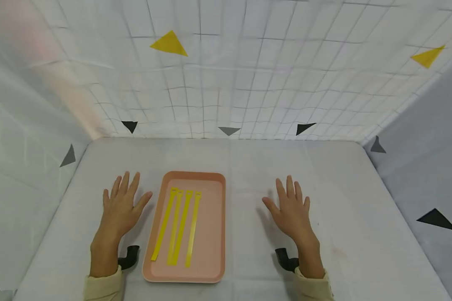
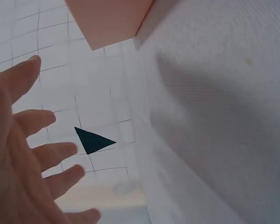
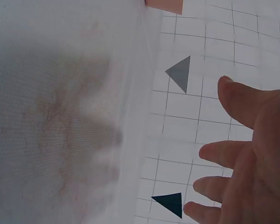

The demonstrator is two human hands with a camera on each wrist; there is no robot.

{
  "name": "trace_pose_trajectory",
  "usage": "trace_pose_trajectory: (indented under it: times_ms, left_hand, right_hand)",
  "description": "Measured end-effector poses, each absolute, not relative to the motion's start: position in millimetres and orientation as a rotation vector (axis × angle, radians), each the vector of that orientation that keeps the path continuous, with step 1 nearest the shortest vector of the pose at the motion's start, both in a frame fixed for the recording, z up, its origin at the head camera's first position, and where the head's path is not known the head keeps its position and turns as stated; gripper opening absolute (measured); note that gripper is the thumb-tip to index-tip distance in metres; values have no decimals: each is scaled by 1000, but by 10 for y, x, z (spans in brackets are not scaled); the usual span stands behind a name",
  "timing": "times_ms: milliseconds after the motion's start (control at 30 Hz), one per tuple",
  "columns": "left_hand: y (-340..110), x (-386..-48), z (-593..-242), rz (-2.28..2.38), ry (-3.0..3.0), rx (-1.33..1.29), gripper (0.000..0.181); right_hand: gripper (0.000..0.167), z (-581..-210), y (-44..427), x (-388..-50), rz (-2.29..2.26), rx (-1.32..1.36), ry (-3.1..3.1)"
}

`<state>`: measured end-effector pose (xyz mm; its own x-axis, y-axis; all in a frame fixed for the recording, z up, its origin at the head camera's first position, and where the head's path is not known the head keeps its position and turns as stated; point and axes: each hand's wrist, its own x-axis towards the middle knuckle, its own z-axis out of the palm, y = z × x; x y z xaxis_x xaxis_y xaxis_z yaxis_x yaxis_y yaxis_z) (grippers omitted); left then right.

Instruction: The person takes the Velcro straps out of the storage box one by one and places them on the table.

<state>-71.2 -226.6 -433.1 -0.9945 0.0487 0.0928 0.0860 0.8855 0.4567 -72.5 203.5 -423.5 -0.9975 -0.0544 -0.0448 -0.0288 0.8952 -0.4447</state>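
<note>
In the head view, a pink rectangular tray [image 1: 212, 234] lies on the white surface, left of centre. Several flat yellow straps [image 1: 193, 230] with slotted heads lie lengthwise inside it, side by side. My left hand [image 1: 119, 211] is left of the tray, palm down with fingers spread, holding nothing. To the tray's right, well apart from it, is my right hand [image 1: 291, 213], also spread and without anything in it. Each wrist view shows its hand above the surface, and part of the tray's outer wall [image 2: 112, 23] shows at the top of the left one.
Around the white table [image 1: 346, 188] stand pale sheet walls. The back wall [image 1: 226, 92] carries a drawn grid with yellow, black and grey triangles. A black curved piece [image 1: 129, 258] sits by the left wrist, and a similar black piece [image 1: 286, 260] by the right.
</note>
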Motion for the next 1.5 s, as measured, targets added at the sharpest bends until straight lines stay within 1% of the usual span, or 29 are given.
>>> trace_pose_trajectory:
  times_ms: [267, 467, 633, 867, 1000, 1133, 1300, 1500]
  left_hand:
    - [-2266, -699, -4323, -865, -2949, -179, 71]
    - [-2229, -723, -4356, -1171, -2928, -192, 72]
    - [-2174, -732, -4388, -1404, -2857, -205, 73]
    - [-2137, -723, -4394, -1643, -2812, -140, 76]
    - [-2121, -725, -4400, -1691, -2827, -109, 74]
    - [-2087, -727, -4406, -1644, -2864, -105, 71]
    - [-2052, -736, -4441, -1487, -2947, -108, 69]
    - [-2049, -752, -4455, -1482, -2941, -103, 66]
  right_hand:
    - [73, -4265, 2054, -719, -827, -162, 3034]
    - [74, -4262, 2052, -731, -927, -175, 3028]
    - [71, -4245, 2029, -729, -970, -198, 3053]
    - [68, -4207, 1967, -709, -1062, -174, 3096]
    - [64, -4189, 1909, -693, -1154, -132, 3108]
    - [58, -4183, 1835, -681, -1273, -113, 3137]
    - [52, -4188, 1717, -645, -1418, -170, 3175]
    - [47, -4162, 1568, -628, -1489, -265, 3183]
